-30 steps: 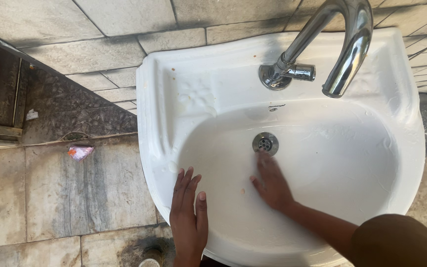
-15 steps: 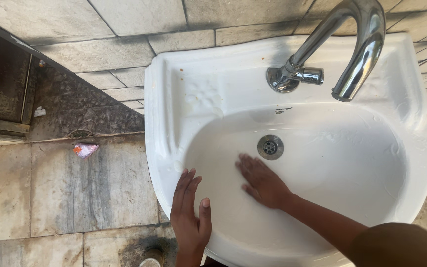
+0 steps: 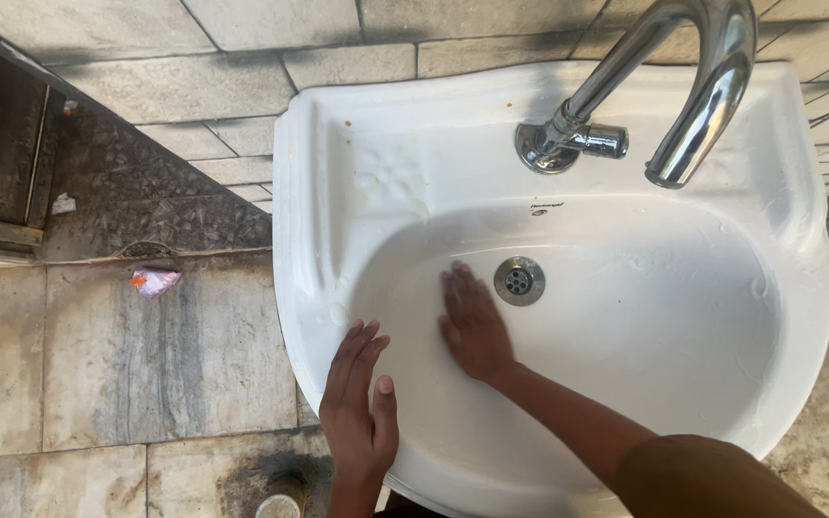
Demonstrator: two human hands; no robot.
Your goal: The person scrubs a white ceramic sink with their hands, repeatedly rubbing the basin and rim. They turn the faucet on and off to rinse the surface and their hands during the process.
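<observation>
White glazed ceramic made up the wall-hung wash basin (image 3: 779,288), its bowl filmed with a thin soapy sheen. The right hand (image 3: 473,321) lay flat inside the bowl, fingers spread open and pressed against the wet slope just beside the round metal drain (image 3: 518,280), holding nothing; the palm-down pose suited rubbing the surface itself. The left hand (image 3: 357,412) rested on the near front rim, fingers extended and together, thumb out, gripping nothing, apparently bracing the body as it leaned over. A curved chrome tap (image 3: 698,96) arched above the back ledge, with no water seen running. On the stained stone floor tiles (image 3: 98,364) to the left lay a small crumpled wrapper (image 3: 153,281).
</observation>
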